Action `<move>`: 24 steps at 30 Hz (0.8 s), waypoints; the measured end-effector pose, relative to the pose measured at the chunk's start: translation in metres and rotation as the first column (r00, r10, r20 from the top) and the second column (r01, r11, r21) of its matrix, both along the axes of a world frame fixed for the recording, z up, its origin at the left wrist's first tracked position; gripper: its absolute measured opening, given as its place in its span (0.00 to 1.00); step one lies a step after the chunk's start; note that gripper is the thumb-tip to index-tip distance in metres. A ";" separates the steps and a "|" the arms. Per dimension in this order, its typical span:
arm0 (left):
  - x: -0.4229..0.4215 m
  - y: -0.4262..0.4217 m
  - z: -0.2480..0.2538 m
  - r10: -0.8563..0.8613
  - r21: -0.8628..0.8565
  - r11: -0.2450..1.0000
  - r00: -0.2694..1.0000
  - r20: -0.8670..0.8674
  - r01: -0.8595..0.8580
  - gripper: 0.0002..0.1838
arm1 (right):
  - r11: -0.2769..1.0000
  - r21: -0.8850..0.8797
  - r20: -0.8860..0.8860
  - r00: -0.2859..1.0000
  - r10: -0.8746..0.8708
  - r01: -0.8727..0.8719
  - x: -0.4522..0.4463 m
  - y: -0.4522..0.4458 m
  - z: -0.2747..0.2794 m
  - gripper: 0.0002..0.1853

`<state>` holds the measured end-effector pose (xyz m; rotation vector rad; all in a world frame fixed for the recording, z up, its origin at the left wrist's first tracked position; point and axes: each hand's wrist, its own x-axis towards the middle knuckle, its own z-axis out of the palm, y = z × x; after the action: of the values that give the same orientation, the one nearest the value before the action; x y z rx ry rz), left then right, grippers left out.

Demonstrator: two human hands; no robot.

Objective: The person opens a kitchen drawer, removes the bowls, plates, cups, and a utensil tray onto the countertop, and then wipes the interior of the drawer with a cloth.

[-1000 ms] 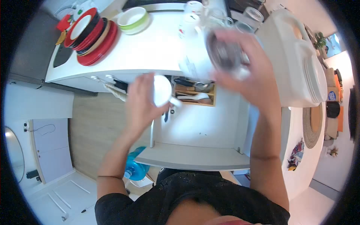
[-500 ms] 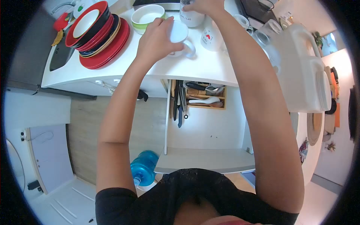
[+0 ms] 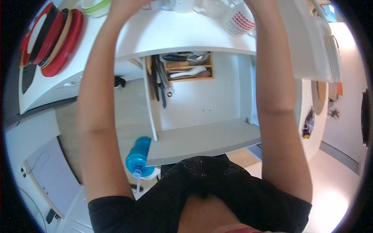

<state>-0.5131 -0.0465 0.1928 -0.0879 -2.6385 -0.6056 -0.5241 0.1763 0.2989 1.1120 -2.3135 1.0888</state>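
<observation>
At the top edge, my left hand (image 3: 130, 4) is mostly cut off, beside a white cup (image 3: 150, 7) that shows only in part. My right hand (image 3: 261, 3) is also cut off at the top, next to a white mug with red rows and lettering (image 3: 239, 22). The fingers of both hands are hidden, so their hold cannot be made out. Glass and white cups (image 3: 211, 7) stand between the hands on the white counter (image 3: 175, 35).
Stacked red and black dishes (image 3: 64, 42) and a green-rimmed bowl (image 3: 95, 7) are at the left. An open drawer (image 3: 202, 136) below holds a utensil tray (image 3: 190, 66) and knives (image 3: 159, 79). A large white jug (image 3: 311, 42) stands right; a blue bottle (image 3: 138, 155) is lower left.
Both arms now reach forward, with the hands at the top edge. The view has shifted, and the mug my left hand held is no longer plainly visible. The red-patterned mug now shows beside my right hand.
</observation>
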 end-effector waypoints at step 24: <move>0.222 0.220 -0.161 -0.319 0.356 0.907 0.917 0.238 0.224 0.11 | 0.730 0.267 0.086 0.739 -0.668 0.629 0.010 0.270 -0.420 0.42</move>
<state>-0.2914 0.1731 0.0323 -0.2975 -2.7844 -1.2267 -0.5139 0.4460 -0.1214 0.1776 -2.6877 0.6734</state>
